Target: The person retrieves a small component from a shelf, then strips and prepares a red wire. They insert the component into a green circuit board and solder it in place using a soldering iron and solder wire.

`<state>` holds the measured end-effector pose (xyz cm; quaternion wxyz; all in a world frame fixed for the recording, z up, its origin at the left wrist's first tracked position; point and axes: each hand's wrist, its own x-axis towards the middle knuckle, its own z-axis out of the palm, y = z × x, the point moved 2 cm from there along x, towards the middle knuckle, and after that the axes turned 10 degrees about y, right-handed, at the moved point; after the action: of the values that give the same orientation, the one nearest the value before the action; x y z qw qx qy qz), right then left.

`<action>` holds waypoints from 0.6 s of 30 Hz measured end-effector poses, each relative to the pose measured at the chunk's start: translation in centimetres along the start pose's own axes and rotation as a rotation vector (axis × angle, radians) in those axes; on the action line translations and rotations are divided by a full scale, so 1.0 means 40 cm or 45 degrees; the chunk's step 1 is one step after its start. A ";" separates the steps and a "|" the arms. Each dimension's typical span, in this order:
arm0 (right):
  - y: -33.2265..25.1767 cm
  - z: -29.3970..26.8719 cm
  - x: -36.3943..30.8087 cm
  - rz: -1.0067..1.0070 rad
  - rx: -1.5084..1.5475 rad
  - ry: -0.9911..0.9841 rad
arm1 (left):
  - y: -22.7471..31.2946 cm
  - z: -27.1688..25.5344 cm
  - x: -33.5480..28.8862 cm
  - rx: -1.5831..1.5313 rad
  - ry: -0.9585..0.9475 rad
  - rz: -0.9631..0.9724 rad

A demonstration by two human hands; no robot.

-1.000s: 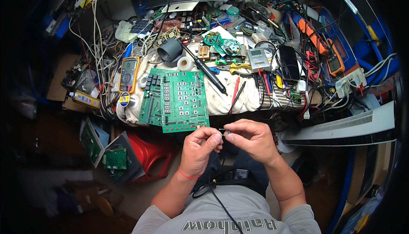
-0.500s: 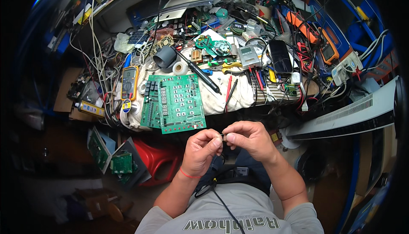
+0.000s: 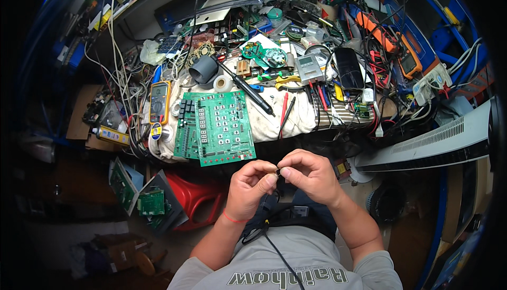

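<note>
My left hand (image 3: 252, 184) and my right hand (image 3: 310, 176) meet above my lap, just in front of the bench edge. Both are closed, thumb against forefinger, pinching a tiny dark part (image 3: 278, 172) between them. It is too small and too covered by the fingertips to name. A red cord circles my left wrist. Beyond my left hand, a green circuit board (image 3: 227, 126) with push buttons and digit displays lies at the bench's front edge, partly over a second green board (image 3: 186, 134).
A yellow multimeter (image 3: 159, 102) lies left of the boards. Behind them are a grey cup-like tube (image 3: 205, 69), a tape roll (image 3: 223, 83), a black pen-shaped tool (image 3: 253, 96), test probes (image 3: 285, 111) and yellow-handled pliers (image 3: 288, 82). A red plastic stool (image 3: 198, 200) stands below left.
Both hands stay together and have shifted very slightly, with the fingertips turning a little around the tiny part. The view has moved slightly; the bench things lie as before.
</note>
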<state>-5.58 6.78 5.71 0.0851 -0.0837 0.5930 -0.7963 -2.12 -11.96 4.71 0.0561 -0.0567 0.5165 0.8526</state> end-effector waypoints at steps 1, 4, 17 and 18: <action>-0.003 0.000 0.002 -0.098 -0.109 0.026 | 0.005 0.002 -0.003 0.131 0.075 0.130; -0.010 0.005 0.005 -0.331 -0.355 0.089 | 0.017 0.009 -0.003 0.368 0.149 0.427; -0.014 0.024 0.015 -0.580 -0.519 0.091 | 0.019 0.000 -0.005 0.632 0.204 0.589; -0.012 0.025 0.017 -0.568 -0.519 0.088 | 0.017 -0.003 -0.005 0.620 0.196 0.587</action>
<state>-6.01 5.84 6.49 -0.1307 -0.2002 0.7101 -0.6623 -2.04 -12.38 5.27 -0.1654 0.0123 0.7067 0.6878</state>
